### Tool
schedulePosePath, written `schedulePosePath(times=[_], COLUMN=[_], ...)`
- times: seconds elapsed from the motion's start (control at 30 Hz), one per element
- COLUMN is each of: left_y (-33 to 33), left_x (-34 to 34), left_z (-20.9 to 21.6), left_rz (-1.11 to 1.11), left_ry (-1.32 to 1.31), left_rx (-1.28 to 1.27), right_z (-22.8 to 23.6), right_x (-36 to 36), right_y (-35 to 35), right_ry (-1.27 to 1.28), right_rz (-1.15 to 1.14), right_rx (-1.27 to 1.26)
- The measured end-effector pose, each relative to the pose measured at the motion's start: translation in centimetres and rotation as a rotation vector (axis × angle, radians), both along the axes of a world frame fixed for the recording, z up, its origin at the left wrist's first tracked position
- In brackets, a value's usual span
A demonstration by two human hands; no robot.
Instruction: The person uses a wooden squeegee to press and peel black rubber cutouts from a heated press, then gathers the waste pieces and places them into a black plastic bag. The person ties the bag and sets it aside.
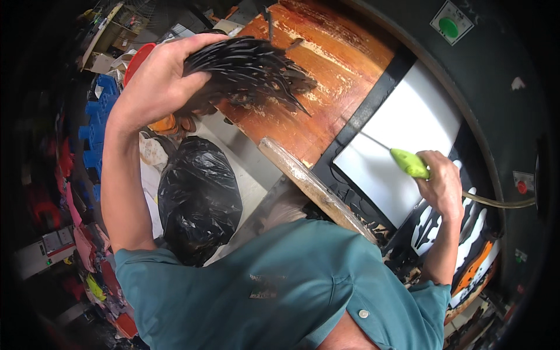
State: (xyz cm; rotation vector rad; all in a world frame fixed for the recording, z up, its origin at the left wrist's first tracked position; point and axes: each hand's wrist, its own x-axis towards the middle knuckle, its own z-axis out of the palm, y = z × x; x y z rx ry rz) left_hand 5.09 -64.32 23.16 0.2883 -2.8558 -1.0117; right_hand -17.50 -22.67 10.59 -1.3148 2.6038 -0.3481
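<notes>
My left hand point(166, 76), at the upper left, is closed around a thick bunch of thin black strips point(248, 67). Their loose ends fan out over a worn orange-brown wooden board point(344, 64). On the right, my right hand point(442, 184) grips a lime-green air blow gun point(408, 163). Its thin nozzle points up and left, across a white rectangular pad point(405, 125). A clear yellowish hose point(496, 202) runs from the gun to the right. What the strips are made of I cannot tell.
A black plastic bag point(199, 198) stands below my left forearm. Blue plastic bins point(96, 137) are at far left. Along the right runs a dark machine frame with a green button point(448, 27) and a red button point(522, 186). A tape-wrapped bar point(315, 186) edges the board nearest me.
</notes>
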Motion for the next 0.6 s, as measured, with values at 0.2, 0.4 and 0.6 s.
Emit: schedulePosePath(times=[0.2,0.4,0.6], left_y=[1.8,6.1,8.7], left_x=[-0.1,-3.9,-5.4], left_z=[1.3,3.4,4.5], left_rz=[-0.005,-0.323,-0.42], left_ry=[0.055,-0.167,-0.089], left_rx=[0.176,-0.136,-0.231], right_z=[1.1,5.9,4.6], right_x=[0.3,1.0,2.2], right_y=[-1.6,-9.8,-16.3], right_ry=[0.048,0.005,-0.985], right_rz=[0.187,0.471,0.576], right_rx=[-0.043,-0.757,-0.601])
